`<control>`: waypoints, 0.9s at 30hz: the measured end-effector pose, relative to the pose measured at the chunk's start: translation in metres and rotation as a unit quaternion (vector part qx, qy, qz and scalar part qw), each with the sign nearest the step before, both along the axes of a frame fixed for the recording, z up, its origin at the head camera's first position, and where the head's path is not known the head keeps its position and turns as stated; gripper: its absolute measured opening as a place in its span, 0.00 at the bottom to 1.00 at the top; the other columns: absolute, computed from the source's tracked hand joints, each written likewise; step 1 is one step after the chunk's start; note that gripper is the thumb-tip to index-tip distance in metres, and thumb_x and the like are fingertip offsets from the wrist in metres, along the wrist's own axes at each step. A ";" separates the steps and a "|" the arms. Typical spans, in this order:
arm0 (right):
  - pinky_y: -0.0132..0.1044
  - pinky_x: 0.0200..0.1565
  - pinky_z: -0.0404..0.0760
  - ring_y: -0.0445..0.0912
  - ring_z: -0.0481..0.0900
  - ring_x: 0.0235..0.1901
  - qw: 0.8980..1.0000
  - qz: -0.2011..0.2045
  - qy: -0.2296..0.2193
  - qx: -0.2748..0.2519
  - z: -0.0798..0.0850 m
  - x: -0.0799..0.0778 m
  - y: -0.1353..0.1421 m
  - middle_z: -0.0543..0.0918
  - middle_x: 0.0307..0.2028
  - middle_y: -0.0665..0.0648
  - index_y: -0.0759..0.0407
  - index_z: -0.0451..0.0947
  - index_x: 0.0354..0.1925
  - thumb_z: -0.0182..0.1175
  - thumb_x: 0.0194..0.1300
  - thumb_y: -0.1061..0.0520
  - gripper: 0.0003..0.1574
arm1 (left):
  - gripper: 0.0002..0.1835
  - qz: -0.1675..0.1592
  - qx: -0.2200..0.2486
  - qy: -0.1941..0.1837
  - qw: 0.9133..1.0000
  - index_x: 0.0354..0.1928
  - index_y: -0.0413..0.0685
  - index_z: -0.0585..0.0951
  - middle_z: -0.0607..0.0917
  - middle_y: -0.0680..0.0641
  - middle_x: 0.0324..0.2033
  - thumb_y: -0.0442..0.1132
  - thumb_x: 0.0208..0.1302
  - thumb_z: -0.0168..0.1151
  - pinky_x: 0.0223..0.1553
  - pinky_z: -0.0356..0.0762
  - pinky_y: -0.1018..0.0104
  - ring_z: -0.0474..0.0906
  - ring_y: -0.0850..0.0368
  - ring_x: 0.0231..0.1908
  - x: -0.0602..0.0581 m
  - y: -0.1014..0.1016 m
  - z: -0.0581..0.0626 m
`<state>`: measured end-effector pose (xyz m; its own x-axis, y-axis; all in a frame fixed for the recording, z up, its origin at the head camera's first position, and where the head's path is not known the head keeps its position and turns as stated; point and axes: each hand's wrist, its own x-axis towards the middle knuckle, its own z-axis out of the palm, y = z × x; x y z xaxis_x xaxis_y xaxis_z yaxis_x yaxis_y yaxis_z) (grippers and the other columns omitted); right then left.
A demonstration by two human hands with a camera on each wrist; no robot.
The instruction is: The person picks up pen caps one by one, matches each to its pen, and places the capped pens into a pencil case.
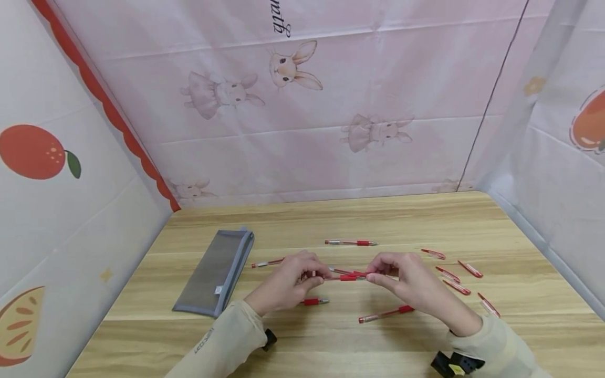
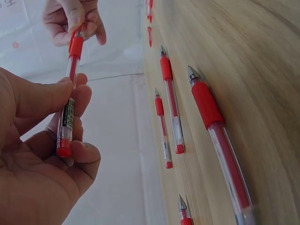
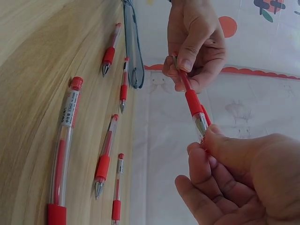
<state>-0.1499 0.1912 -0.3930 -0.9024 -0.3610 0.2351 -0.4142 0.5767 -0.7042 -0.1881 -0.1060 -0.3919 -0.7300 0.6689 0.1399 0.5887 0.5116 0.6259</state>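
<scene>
I judge the step in hand to be cap work: a red cap (image 3: 206, 116) sits at the tip end of a pen (image 2: 68, 115), and from my feed I cannot tell whether it is going on or coming off. Either way, I think the next move calls for a firm barrel and a straight push or pull along the pen, since a skewed one could bind the cap.

My left hand (image 1: 295, 277) pinches the barrel between thumb and fingers, the remaining fingers bent loosely beneath it. My right hand (image 1: 408, 281) pinches the cap at the tip between thumb and forefinger, its other fingers relaxed and a little apart. Neither hand is spread wide; the gap in each is only the thickness of what it holds.

The pen is up off the worktop (image 1: 331, 349), to the right of the pouch (image 1: 203, 273). Loose pens (image 1: 351, 243) with bare tips lie to the right of the pouch too, and loose caps (image 1: 456, 287) lie farthest right of it.
</scene>
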 end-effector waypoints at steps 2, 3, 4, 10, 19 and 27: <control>0.31 0.36 0.80 0.34 0.79 0.31 1.000 -0.002 -0.001 0.001 0.000 0.000 0.000 0.87 0.31 0.45 0.47 0.87 0.37 0.72 0.71 0.56 0.04 | 0.10 0.001 0.000 -0.005 1.000 0.51 0.55 0.91 0.85 0.60 0.39 0.34 0.76 0.65 0.38 0.76 0.70 0.73 0.63 0.37 0.000 0.000 0.000; 0.31 0.35 0.80 0.34 0.78 0.31 1.000 -0.003 -0.002 0.002 0.000 0.000 0.001 0.87 0.31 0.45 0.46 0.87 0.37 0.72 0.71 0.56 0.04 | 0.10 0.001 0.000 -0.008 1.000 0.51 0.55 0.91 0.85 0.61 0.39 0.34 0.76 0.65 0.38 0.75 0.71 0.73 0.64 0.36 0.000 0.001 0.000; 0.31 0.36 0.80 0.34 0.78 0.31 1.000 -0.003 -0.002 0.002 0.000 0.000 0.001 0.87 0.31 0.44 0.45 0.87 0.37 0.72 0.71 0.56 0.05 | 0.10 0.000 0.002 -0.010 1.000 0.51 0.55 0.91 0.85 0.61 0.39 0.34 0.76 0.65 0.37 0.75 0.71 0.73 0.64 0.36 0.000 0.001 -0.001; 0.31 0.37 0.81 0.35 0.79 0.32 1.000 -0.007 -0.008 0.009 0.000 0.000 0.003 0.86 0.31 0.42 0.44 0.87 0.37 0.72 0.71 0.55 0.05 | 0.11 -0.001 -0.010 -0.015 1.000 0.51 0.57 0.91 0.85 0.61 0.36 0.35 0.76 0.66 0.36 0.76 0.71 0.74 0.65 0.34 -0.002 0.002 -0.003; 0.31 0.38 0.84 0.36 0.82 0.33 0.999 -0.021 -0.030 -0.017 0.000 -0.005 0.006 0.90 0.34 0.49 0.50 0.90 0.41 0.72 0.71 0.52 0.03 | 0.11 -0.007 -0.017 -0.029 0.999 0.54 0.58 0.90 0.86 0.60 0.37 0.38 0.77 0.66 0.37 0.77 0.70 0.76 0.62 0.35 -0.004 0.005 -0.005; 0.31 0.39 0.84 0.36 0.82 0.34 0.999 -0.022 -0.036 -0.033 0.000 -0.007 0.006 0.89 0.35 0.49 0.49 0.89 0.42 0.72 0.71 0.55 0.02 | 0.15 -0.014 -0.011 -0.045 0.999 0.57 0.62 0.89 0.85 0.58 0.39 0.34 0.77 0.65 0.39 0.79 0.69 0.77 0.62 0.36 -0.007 0.010 -0.004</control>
<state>-0.1573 0.1970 -0.3935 -0.9324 -0.3071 0.1906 -0.3363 0.5437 -0.7689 -0.1947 -0.0964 -0.3962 -0.7194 0.6920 0.0599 0.5453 0.5093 0.6657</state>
